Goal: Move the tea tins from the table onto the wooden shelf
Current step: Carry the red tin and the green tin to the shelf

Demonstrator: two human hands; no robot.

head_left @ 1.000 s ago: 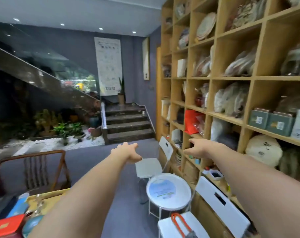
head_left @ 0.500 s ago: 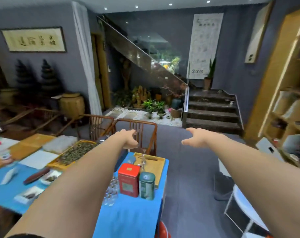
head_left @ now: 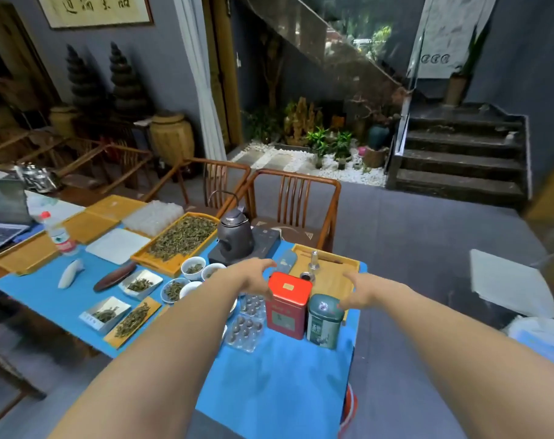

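Note:
A red square tea tin [head_left: 287,305] and a shorter green tea tin [head_left: 324,321] stand side by side near the right end of the blue-covered table [head_left: 279,375]. My left hand [head_left: 253,278] hovers just left of the red tin's top, fingers spread and empty. Right of the green tin, my right hand [head_left: 359,291] is open too, its fingertips close to that tin's lid. Neither hand grips a tin. The wooden shelf is out of sight, apart from a sliver at the right edge.
A dark kettle [head_left: 234,234] on its base stands behind the tins. A wooden tray [head_left: 332,274] lies to their right rear. Trays and bowls of tea leaves [head_left: 182,237] cover the table's left. Clear plastic packs [head_left: 245,331] lie left of the red tin. Wooden chairs [head_left: 293,204] stand behind.
My view has swung left from the wooden shelf to the table. Both empty hands have come down to either side of the two tins.

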